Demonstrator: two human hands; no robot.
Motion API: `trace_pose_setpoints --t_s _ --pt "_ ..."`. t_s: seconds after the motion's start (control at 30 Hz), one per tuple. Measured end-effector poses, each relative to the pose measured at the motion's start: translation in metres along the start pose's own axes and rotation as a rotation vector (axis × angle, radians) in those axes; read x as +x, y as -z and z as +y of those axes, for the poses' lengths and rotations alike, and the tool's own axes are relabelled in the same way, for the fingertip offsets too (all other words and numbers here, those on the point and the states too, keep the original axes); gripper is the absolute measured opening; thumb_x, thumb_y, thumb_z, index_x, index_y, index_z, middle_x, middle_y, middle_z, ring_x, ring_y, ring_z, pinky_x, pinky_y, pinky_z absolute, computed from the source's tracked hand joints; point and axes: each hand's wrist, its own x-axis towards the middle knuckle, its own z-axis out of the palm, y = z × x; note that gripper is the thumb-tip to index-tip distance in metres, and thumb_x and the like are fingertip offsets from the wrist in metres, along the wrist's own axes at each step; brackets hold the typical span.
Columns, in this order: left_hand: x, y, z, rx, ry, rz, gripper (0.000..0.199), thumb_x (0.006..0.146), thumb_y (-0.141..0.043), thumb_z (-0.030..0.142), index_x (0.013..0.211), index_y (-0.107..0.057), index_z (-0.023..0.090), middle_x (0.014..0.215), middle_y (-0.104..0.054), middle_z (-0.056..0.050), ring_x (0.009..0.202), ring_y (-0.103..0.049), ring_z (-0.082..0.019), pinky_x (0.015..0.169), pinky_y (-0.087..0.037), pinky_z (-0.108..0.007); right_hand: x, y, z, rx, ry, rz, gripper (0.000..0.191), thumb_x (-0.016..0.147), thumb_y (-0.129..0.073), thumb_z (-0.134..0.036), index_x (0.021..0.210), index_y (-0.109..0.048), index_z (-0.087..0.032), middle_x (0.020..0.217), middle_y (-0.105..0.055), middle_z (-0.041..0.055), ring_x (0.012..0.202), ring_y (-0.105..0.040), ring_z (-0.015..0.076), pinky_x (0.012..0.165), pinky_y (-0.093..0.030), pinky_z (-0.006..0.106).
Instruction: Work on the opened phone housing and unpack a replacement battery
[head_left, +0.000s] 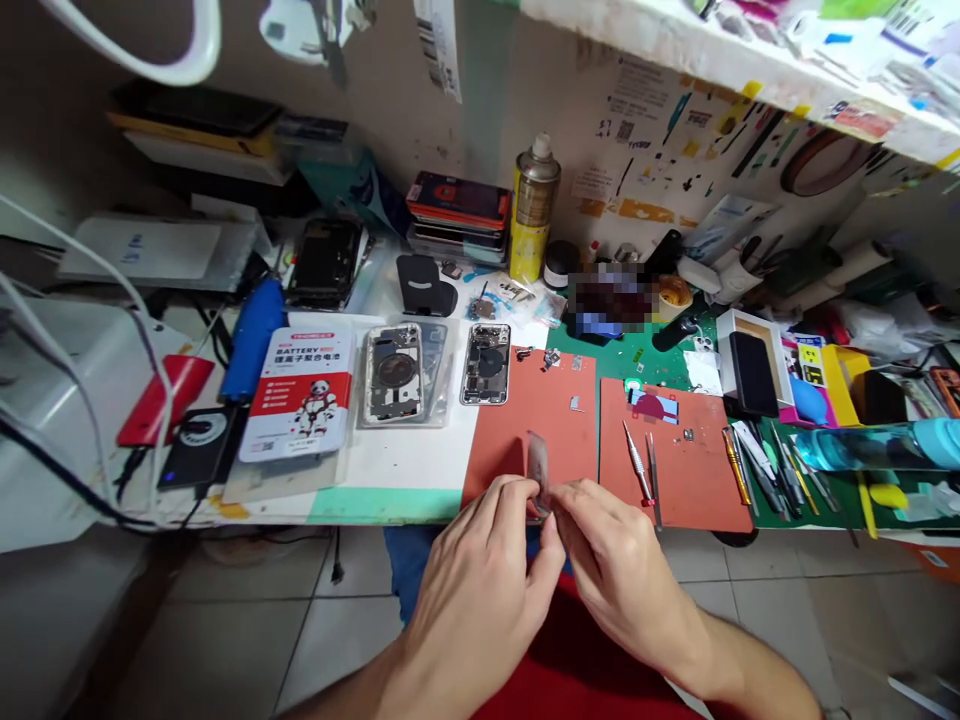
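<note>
Both hands meet at the front edge of the bench, over an orange-red mat (499, 440). Between their fingertips stands a thin, greyish, see-through strip (538, 458), its upper end sticking up; I cannot make out its exact kind. My left hand (480, 560) pinches it from the left, with thumb and fingers closed. My right hand (619, 550) is closed at its lower right side, the fingertips partly hidden. Beyond the hands lies an opened phone (486, 365) with its insides showing. A screwdriver (636, 460) and tweezers (655, 480) rest to the right.
Left of the mat are another opened phone (394, 372) on plastic and a battery package (300, 395). A spray can (534, 205) stands at the back. Rightward lie several tools (784, 470) and a blue bottle (877, 445). A shelf (675, 50) overhangs the back right.
</note>
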Motion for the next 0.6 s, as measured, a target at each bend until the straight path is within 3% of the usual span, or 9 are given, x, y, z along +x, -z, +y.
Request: trace_pose_setpoints --t_s 0.17,0.33,0.43,0.6 --pt "0.010 -0.012 -0.008 -0.075 0.084 -0.115 0.010 0.104 -0.049 0.026 0.104 -0.059 0.027 0.087 -0.073 0.001 0.076 -0.076 -0.023 0.066 -0.054 -0.035 0.004 -0.002 0.007 -0.130 -0.043 -0.044 0.027 0.107 -0.043 -0.009 0.105 -0.069 -0.016 0.087 -0.067 0.0065 0.067 -0.061 0.0183 0.063 -0.052 0.030" --pt "0.015 -0.015 -0.014 -0.082 0.108 -0.153 0.015 0.103 -0.047 0.026 0.101 -0.062 0.027 0.088 -0.077 -0.001 0.075 -0.076 -0.023 0.064 -0.053 -0.034 0.006 -0.004 0.009 -0.269 -0.051 -0.077 0.028 0.101 -0.049 -0.004 0.116 -0.070 -0.015 0.095 -0.072 0.0084 0.071 -0.065 0.0190 0.065 -0.052 0.030" --pt "0.015 -0.011 -0.014 -0.094 0.132 -0.166 0.016 0.103 -0.047 0.029 0.098 -0.063 0.027 0.086 -0.078 -0.001 0.071 -0.076 -0.023 0.060 -0.052 -0.032 0.005 -0.003 0.009 -0.377 -0.006 -0.100 0.029 0.097 -0.048 0.000 0.109 -0.069 -0.016 0.092 -0.071 0.0077 0.067 -0.063 0.0184 0.062 -0.050 0.030" --pt "0.013 -0.010 -0.015 -0.143 0.176 -0.209 0.023 0.106 -0.045 0.034 0.090 -0.059 0.027 0.077 -0.074 -0.001 0.068 -0.075 -0.022 0.059 -0.052 -0.030 0.002 -0.006 0.013 -0.341 0.069 -0.011 0.023 0.105 -0.042 -0.008 0.099 -0.061 -0.019 0.089 -0.066 0.0057 0.066 -0.058 0.0176 0.061 -0.048 0.029"
